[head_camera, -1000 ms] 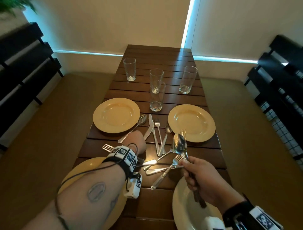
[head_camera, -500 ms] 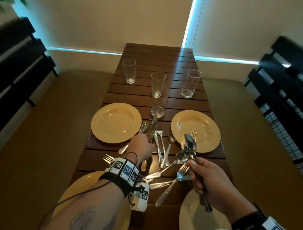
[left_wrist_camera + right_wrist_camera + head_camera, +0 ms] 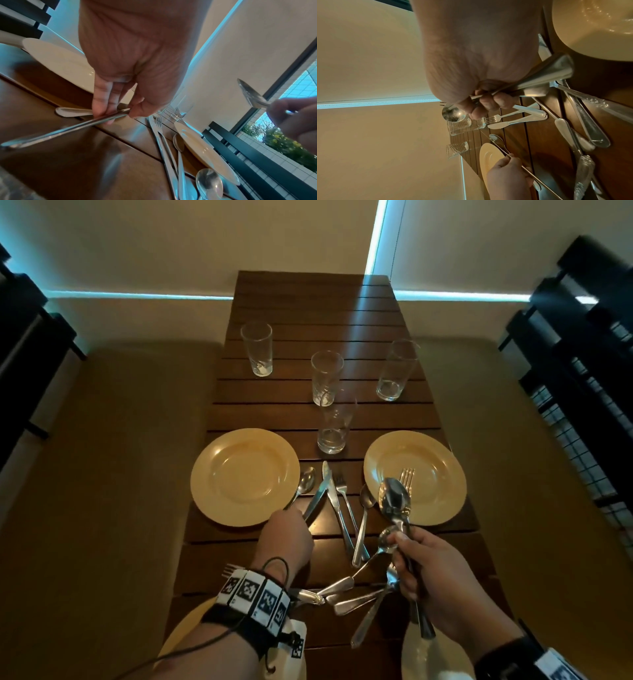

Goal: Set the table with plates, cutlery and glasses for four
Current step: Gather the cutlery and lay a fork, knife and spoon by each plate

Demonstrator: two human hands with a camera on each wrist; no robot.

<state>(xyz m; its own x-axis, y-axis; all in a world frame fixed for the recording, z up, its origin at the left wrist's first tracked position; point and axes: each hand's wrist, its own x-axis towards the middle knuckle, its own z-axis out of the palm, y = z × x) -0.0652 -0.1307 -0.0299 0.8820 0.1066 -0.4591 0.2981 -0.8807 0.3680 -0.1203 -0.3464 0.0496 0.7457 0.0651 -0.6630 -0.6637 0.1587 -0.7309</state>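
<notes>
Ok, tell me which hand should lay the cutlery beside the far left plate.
Left. The left hand already pinches a knife right beside the far left plate, near its inner rim. The right hand sits across the table, gripping a spoon and fork over the far right plate.

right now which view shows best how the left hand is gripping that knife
The left wrist view: it shows the left hand pinching the knife between thumb and fingers, lifted off the table. In the head view the hand's back hides the pinch; only the blade shows. The right wrist view shows it small and edge-on.
</notes>
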